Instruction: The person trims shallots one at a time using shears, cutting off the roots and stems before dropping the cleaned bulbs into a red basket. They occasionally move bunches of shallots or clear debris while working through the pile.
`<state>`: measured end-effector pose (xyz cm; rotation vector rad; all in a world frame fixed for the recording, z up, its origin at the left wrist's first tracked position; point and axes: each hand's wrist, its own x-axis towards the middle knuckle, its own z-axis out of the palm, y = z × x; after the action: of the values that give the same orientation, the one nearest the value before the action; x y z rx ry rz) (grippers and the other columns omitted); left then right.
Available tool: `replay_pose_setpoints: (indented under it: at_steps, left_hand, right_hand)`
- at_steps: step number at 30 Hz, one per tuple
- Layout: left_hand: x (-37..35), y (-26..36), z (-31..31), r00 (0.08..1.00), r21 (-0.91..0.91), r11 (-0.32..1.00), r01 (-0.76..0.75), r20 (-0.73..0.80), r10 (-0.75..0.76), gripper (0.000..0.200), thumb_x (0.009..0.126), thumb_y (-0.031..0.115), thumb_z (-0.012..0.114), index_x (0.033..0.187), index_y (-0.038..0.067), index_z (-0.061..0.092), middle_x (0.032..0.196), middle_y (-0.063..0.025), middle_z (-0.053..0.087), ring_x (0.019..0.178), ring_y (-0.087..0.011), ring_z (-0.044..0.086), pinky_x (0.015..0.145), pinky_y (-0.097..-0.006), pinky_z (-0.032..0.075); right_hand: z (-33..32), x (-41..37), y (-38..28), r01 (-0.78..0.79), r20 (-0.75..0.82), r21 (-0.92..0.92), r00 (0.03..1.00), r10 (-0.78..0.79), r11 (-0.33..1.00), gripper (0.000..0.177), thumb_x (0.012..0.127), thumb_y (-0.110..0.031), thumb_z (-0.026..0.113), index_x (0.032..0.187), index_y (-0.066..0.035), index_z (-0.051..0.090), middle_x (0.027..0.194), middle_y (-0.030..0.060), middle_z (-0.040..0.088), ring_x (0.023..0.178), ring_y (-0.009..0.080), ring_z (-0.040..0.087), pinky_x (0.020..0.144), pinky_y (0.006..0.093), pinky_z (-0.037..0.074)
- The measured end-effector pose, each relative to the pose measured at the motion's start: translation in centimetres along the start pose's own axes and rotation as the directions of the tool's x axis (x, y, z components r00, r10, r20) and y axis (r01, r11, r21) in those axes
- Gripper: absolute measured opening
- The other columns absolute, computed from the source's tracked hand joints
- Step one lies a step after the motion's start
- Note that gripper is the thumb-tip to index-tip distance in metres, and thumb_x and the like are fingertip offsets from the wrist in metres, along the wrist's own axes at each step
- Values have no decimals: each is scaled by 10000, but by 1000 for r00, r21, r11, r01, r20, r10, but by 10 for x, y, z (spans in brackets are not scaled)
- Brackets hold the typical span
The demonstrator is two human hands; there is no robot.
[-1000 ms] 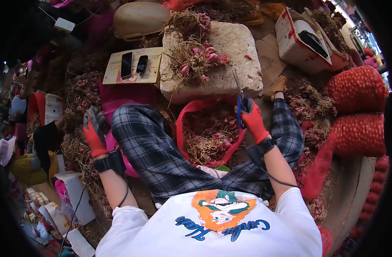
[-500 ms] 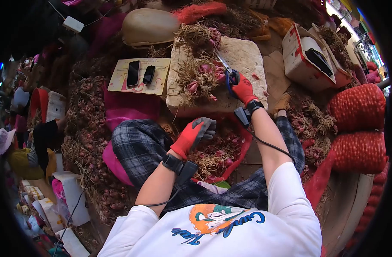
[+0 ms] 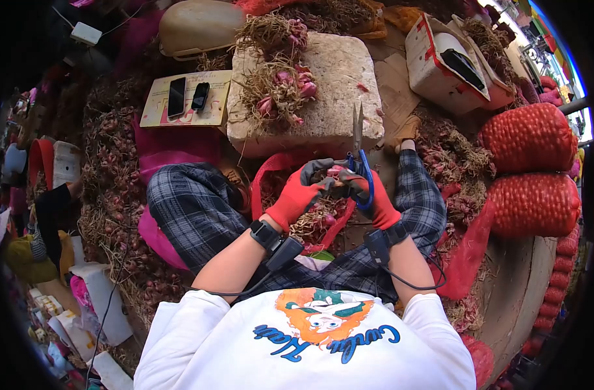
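Both gloved hands meet above the lap. My left hand, in a red and grey glove, pinches a small pink shallot from the left side. My right hand holds blue-handled scissors, their blades pointing away and slightly apart, and its fingers touch the shallot too. Beyond the hands stands a pale foam block. Bunches of shallots with dry stems lie on its left part. Below my hands, loose shallots and trimmings lie inside a red net.
Left of the block, a phone and a small black device rest on a yellow box. A foam box stands at the back right, with full red net sacks nearer. Heaped shallots lie left.
My right hand has drawn back from the bunches on the block with the scissors and joined my left hand. The left hand has moved up and now pinches a shallot. The view has shifted.
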<state>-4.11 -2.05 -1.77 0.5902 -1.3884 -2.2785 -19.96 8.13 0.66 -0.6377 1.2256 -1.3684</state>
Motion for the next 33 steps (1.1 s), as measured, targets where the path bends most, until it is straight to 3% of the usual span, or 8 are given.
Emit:
replay_pose_setpoints:
  at_steps: [8,15,18,20,24,27,29,33]
  left_hand:
    - [-12,-23,2,996,44,995,-89,-18,90,408,844,-2,626,1224,29,482,1179,-32,538,1033,-90,522,879,-245,444]
    - [-17,-14,-1,998,44,998,33,-53,-30,353,871,92,630,1197,61,499,1170,-32,534,1015,-83,522,830,-234,459]
    - [-15,-17,-3,965,-230,947,225,-78,-249,290,906,188,600,1167,86,524,1091,-17,561,929,-72,547,766,-225,475]
    - [-17,-20,-5,965,-191,954,231,-79,-250,263,929,258,556,1142,105,536,1024,-3,572,873,-65,552,708,-223,478]
    - [-18,-5,-10,955,-215,931,296,99,-281,273,951,345,497,1105,126,547,930,8,580,783,-63,557,613,-216,471]
    - [-19,5,-11,871,-612,622,488,297,-392,307,952,389,475,1101,129,540,912,5,578,739,-74,560,562,-205,460]
    - [-15,3,-17,869,-602,631,490,275,-412,288,951,372,478,1126,148,524,896,20,569,710,-73,547,552,-200,458]
    - [-16,1,-18,864,-621,632,463,157,-478,238,959,345,462,1117,176,517,863,34,551,665,-62,518,524,-189,439]
  right_hand:
    - [5,-13,23,228,-171,-84,956,-240,970,290,785,18,633,1064,12,554,994,74,621,867,130,611,776,273,511]
    - [10,-12,26,157,-194,-185,962,-193,970,279,776,24,635,1043,-5,559,988,76,619,877,131,594,800,271,484]
    - [19,-11,25,196,-177,-312,949,-260,930,272,780,1,645,1039,-6,563,988,72,618,890,126,584,804,267,475]
    - [27,-11,21,241,-133,-368,942,-308,898,259,789,-24,647,1034,-4,565,983,67,619,897,121,579,805,266,473]
    - [11,-5,32,150,-130,-54,979,-156,987,243,807,-56,635,1033,-3,566,961,62,623,900,127,584,806,265,471]
    - [1,-6,37,78,-133,-53,988,-84,996,243,811,-62,632,1038,-4,568,959,63,625,895,137,592,803,267,472]
    - [-3,-10,37,-7,-127,-88,992,-4,996,251,811,-63,642,1044,-4,569,959,60,627,894,140,594,804,271,472]
    - [1,-3,39,96,-195,-253,970,-148,963,314,804,-67,623,1101,8,555,1017,66,622,928,128,585,807,257,468]
